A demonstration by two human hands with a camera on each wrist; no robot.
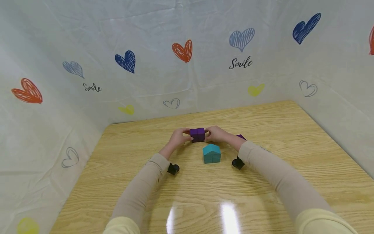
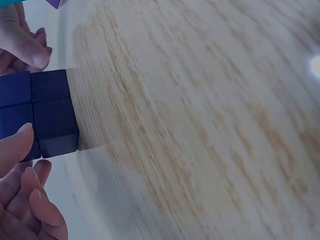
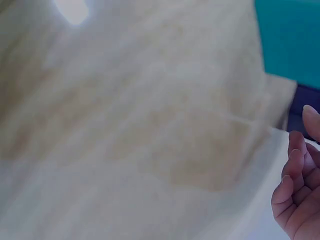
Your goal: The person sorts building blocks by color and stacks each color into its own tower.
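Purple cubes [image 1: 197,135] stand packed together, two across and two high, toward the back of the table. My left hand [image 1: 178,137] holds their left side. In the left wrist view its thumb [image 2: 15,145] lies over the front of a lower-left cube, its other fingers loosely bent at the side. At the right side of the cubes is my right hand [image 1: 217,134], thumb and fingers bent, tips right at the edge. The right wrist view shows its bent fingers [image 3: 295,175] and a bit of dark purple beyond the thumb.
Teal blocks with a peaked, roof-like top [image 1: 211,153] stand nearer, between the forearms. Another purple block [image 1: 241,136] shows partly behind the right forearm. Black wrist devices [image 1: 173,169] hang under both wrists. A white curtain with printed hearts [image 1: 184,52] borders the wooden table [image 1: 198,188].
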